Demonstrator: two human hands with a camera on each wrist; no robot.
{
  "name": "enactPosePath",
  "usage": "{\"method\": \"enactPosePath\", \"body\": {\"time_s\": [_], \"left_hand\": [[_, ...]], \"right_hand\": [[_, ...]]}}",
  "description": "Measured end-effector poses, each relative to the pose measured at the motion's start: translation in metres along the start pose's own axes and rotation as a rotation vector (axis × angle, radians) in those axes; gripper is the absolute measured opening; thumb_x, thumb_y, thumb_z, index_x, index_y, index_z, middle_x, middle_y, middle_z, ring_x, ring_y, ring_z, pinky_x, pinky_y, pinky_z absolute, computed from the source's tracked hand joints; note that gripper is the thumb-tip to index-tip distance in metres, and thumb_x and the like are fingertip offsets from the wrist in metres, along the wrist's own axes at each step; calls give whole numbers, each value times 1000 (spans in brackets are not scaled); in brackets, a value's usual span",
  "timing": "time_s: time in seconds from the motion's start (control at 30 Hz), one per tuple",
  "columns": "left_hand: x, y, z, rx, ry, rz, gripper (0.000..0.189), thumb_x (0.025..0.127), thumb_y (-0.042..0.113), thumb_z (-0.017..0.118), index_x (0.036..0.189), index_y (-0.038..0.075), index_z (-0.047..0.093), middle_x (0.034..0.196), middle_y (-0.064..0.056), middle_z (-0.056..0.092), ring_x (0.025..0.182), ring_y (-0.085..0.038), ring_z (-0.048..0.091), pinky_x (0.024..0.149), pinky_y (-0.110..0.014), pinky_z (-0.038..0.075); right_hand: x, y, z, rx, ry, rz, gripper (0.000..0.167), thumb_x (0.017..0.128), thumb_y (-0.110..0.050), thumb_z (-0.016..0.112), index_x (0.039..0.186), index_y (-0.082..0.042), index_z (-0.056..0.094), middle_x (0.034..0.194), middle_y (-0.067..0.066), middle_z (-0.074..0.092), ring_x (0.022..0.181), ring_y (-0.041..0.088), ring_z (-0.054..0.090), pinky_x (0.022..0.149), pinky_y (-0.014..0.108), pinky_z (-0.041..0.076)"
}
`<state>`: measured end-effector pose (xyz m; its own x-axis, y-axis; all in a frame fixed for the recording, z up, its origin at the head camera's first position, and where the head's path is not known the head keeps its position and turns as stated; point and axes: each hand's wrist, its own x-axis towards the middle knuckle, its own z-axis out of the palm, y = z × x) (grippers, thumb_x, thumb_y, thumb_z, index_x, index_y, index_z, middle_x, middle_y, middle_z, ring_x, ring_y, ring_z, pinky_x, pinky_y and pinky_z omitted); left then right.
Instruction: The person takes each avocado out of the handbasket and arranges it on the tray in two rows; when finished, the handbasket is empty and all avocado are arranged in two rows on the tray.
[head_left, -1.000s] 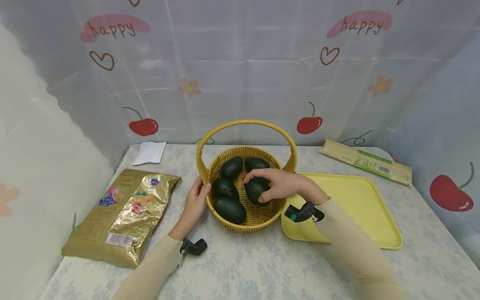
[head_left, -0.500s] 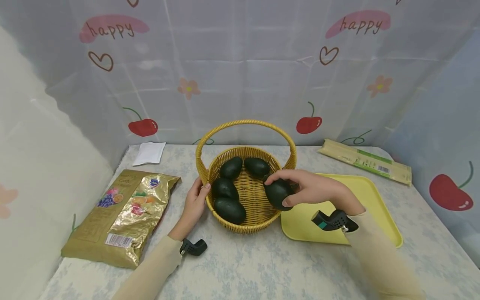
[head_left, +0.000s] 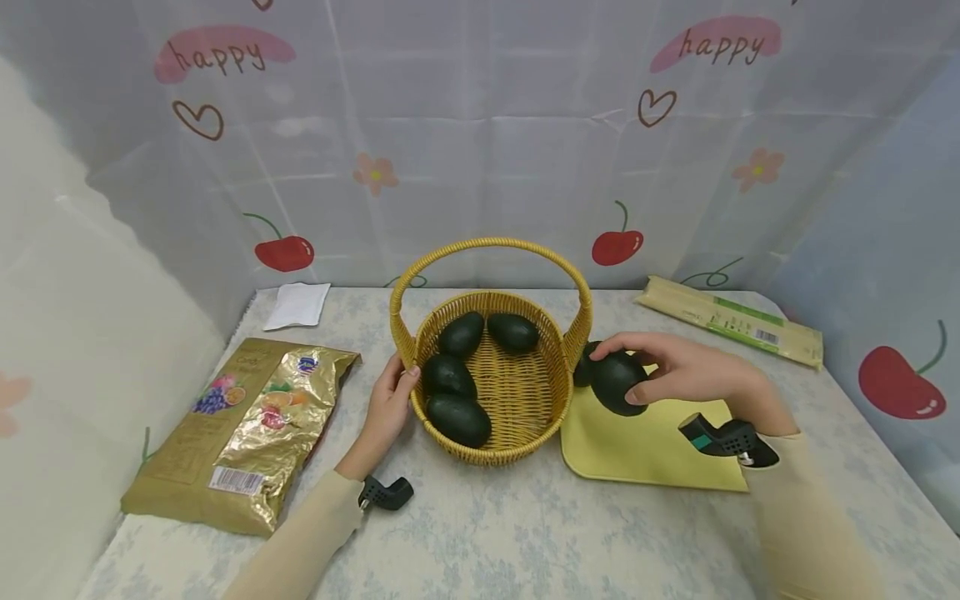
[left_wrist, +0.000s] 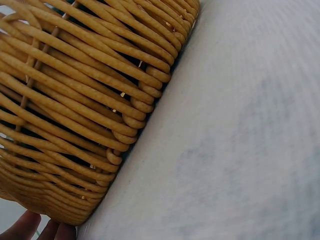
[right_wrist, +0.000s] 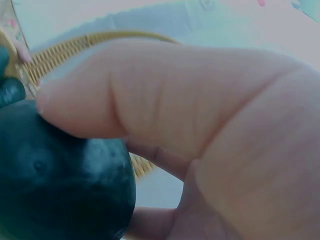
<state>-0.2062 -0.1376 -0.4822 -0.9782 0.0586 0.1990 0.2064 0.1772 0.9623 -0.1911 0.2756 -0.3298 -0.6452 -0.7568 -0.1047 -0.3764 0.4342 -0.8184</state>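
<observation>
A yellow wicker basket (head_left: 517,392) with a tall handle holds several dark green avocados (head_left: 459,421), grouped along its left and back. My left hand (head_left: 387,408) grips the basket's left side, thumb at the rim; in the left wrist view its fingertips (left_wrist: 25,226) show beside the weave. Over the yellow tray (head_left: 652,454), my right hand (head_left: 678,367) holds an avocado (head_left: 617,385) between thumb and fingers. Partly hidden behind it, another avocado (head_left: 583,365) sits at the tray's left end. The right wrist view shows the thumb across the held avocado (right_wrist: 65,175).
A gold foil bag (head_left: 240,433) lies on the table at the left, with a small white packet (head_left: 297,306) behind it. At the back right lies a long beige and green packet (head_left: 731,321). A printed curtain (head_left: 480,150) hangs behind the table.
My right hand has lifted an avocado out of the basket and carried it right, over the tray. An avocado on the tray has come into view. My left hand has stayed on the basket.
</observation>
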Motion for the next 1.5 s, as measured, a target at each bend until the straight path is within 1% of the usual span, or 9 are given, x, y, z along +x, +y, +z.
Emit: {"method": "enactPosePath", "body": {"time_s": [0.07, 0.17, 0.3, 0.67, 0.73, 0.9, 0.97, 1.17, 1.5], "left_hand": [[0, 1, 0, 2, 3, 0, 51, 109, 21, 47, 159, 12, 37, 159, -14, 45, 140, -30, 49, 95, -7, 44], [0, 1, -1, 4, 4, 3, 51, 109, 20, 47, 158, 11, 37, 159, -14, 45, 141, -30, 48, 95, -7, 44], [0, 0, -3, 9, 9, 12, 51, 109, 20, 47, 158, 10, 38, 158, -14, 46, 141, -30, 48, 96, -6, 43], [0, -3, -1, 1, 9, 13, 50, 109, 19, 47, 158, 10, 38, 158, -15, 46, 140, -31, 49, 96, -7, 44], [0, -3, -1, 3, 9, 12, 51, 109, 19, 47, 158, 10, 38, 158, -15, 46, 140, -31, 49, 95, -7, 44], [-1, -3, 0, 1, 9, 2, 51, 109, 19, 47, 158, 11, 38, 158, -14, 46, 140, -30, 49, 96, -7, 43], [-1, -3, 0, 0, 9, 3, 51, 109, 19, 47, 158, 11, 38, 158, -14, 46, 141, -30, 49, 96, -7, 43], [0, -3, 0, 11, 9, 8, 51, 109, 20, 47, 158, 10, 38, 157, -14, 47, 140, -30, 50, 95, -7, 43], [0, -1, 0, 13, 8, 18, 50, 109, 19, 47, 158, 10, 39, 156, -16, 48, 138, -31, 51, 94, -7, 44]], "right_hand": [[-6, 7, -4, -2, 39, -21, 45, 97, -1, 62, 141, -5, 50, 141, 25, 48, 104, 12, 65, 80, 32, 59], [-13, 18, -8, -20, 103, -35, 45, 97, 0, 62, 140, -6, 52, 142, 8, 51, 104, 10, 65, 78, 31, 58], [-18, 30, -10, -19, 157, 0, 45, 96, -2, 64, 140, -8, 53, 137, -12, 53, 106, 10, 64, 80, 30, 57], [-23, 59, -14, 88, 220, 144, 48, 98, -7, 64, 143, -4, 49, 133, -7, 53, 102, 11, 67, 80, 35, 61], [-23, 64, -14, 100, 247, 162, 48, 97, -7, 64, 143, -4, 49, 135, -1, 52, 103, 10, 66, 78, 36, 61], [-21, 78, -12, 114, 303, 206, 51, 97, -9, 66, 144, -4, 47, 139, 24, 49, 105, 11, 62, 76, 37, 60], [-19, 83, -12, 112, 315, 240, 53, 97, -11, 66, 145, -5, 46, 141, 28, 48, 106, 14, 61, 77, 36, 60], [-14, 97, -10, 105, 349, 314, 57, 98, -14, 66, 149, -4, 42, 144, 27, 45, 105, 21, 60, 77, 37, 59], [-11, 109, -5, 58, 376, 344, 60, 98, -18, 67, 152, -5, 44, 147, 29, 43, 114, 35, 53, 75, 38, 57]]}}
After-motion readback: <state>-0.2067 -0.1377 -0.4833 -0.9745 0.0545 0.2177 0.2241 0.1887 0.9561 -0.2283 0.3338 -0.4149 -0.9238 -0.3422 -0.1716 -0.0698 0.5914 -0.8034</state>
